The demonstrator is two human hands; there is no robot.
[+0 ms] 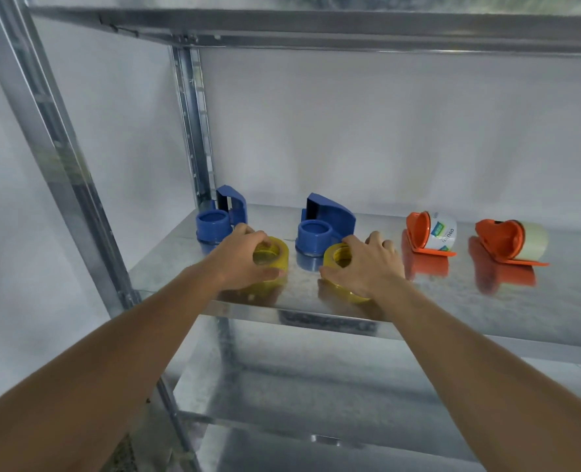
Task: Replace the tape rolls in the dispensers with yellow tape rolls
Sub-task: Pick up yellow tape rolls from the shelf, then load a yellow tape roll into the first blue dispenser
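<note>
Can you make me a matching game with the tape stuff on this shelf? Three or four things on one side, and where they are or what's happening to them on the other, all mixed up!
Things:
1. left yellow tape roll
2. right yellow tape roll
3. far-left blue dispenser
4. far-right orange dispenser

States:
A. holds a pale roll
B. gripped by the right hand
C. bare spindle, by the shelf post
D. gripped by the left hand

Pairs: 1-D, 2-B, 3-C, 4-A
</note>
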